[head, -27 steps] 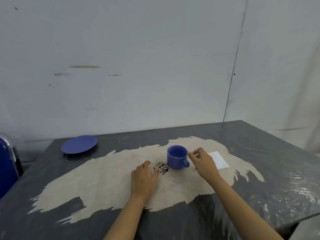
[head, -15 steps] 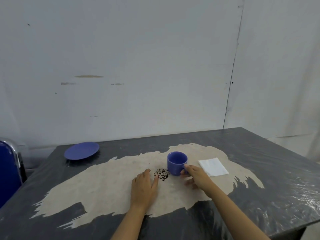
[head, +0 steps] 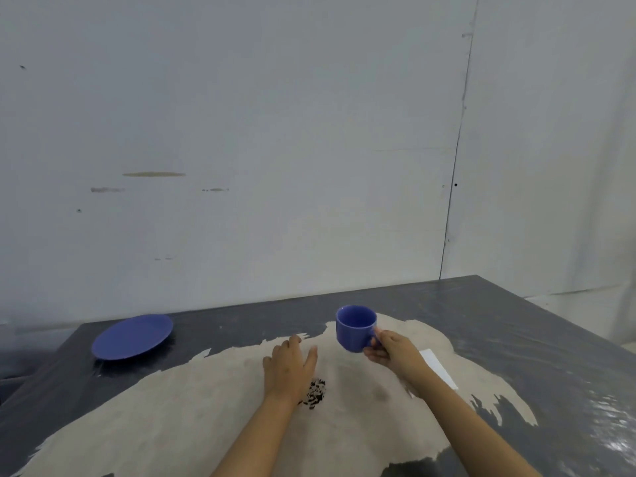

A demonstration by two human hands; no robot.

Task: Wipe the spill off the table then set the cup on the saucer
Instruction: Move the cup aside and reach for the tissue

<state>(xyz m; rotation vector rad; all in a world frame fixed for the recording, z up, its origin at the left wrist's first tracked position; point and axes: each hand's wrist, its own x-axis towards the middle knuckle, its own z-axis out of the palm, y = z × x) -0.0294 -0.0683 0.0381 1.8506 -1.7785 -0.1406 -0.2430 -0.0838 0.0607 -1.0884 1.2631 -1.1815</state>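
Note:
My right hand (head: 390, 351) grips the handle of the blue cup (head: 355, 328) and holds it lifted above the table, mouth tilted towards me. My left hand (head: 289, 364) hovers or rests flat, fingers apart, over the worn beige patch of the table (head: 516, 321). The spill (head: 315, 394), a small cluster of dark specks, lies just right of my left wrist. A white napkin (head: 437, 368) lies behind my right forearm, partly hidden by it. The blue saucer (head: 132, 336) sits at the far left of the table.
The dark table top has a large worn beige area in its middle. A pale wall stands right behind the table's far edge. The table's right edge runs diagonally at the right of the view.
My right hand took hold of the cup's handle and lifted the cup off the table. My left hand slid forward past the spill. The view came closer to the table.

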